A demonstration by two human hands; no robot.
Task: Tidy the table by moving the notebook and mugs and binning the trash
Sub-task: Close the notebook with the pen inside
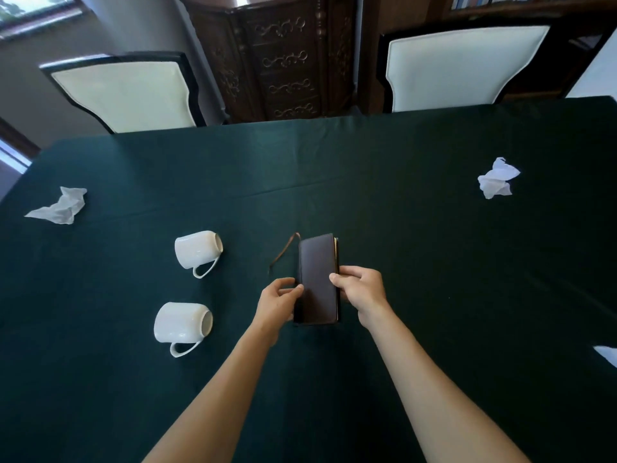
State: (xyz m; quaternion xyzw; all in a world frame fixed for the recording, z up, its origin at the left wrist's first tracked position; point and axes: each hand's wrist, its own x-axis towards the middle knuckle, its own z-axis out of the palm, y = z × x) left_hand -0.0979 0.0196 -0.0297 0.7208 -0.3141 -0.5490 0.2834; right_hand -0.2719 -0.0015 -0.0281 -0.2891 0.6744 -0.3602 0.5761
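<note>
A dark brown notebook [317, 262] lies closed in the middle of the table, its ribbon [283, 252] trailing to the left. My left hand [278, 304] grips its left edge and my right hand [359, 289] grips its right edge. Two white mugs lie on their sides to the left, one farther [197, 250] and one nearer [182, 324], both with mouths facing right. One crumpled white tissue [60, 207] sits at the far left and another crumpled tissue [497, 178] at the far right.
The table wears a dark green cloth [400, 162]. Two white-backed chairs stand at the far side, the left chair [123, 91] and the right chair [464, 65], with a carved dark cabinet [283, 55] between them. A scrap of something white [607, 354] shows at the right edge.
</note>
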